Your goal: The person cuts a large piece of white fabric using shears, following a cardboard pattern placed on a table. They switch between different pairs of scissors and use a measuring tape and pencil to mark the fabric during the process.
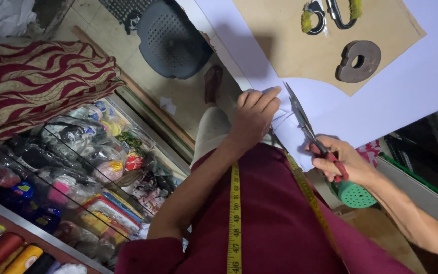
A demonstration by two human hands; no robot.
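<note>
At the near table edge, white fabric [381, 101] lies under a tan pattern piece [300, 45]. Right hand [338, 162] grips red-handled scissors [307, 127], blades on the fabric. Left hand [254, 114] presses the fabric flat, fingers extended, grasping nothing. A metal weight [358, 62] rests on the pattern; a yellow tape measure [235, 218] hangs down the maroon garment.

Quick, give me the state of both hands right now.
Left hand: flat, fingers pressing down on the white fabric, holding nothing.
Right hand: closed around the red handles of the scissors, blades on the fabric.
</note>
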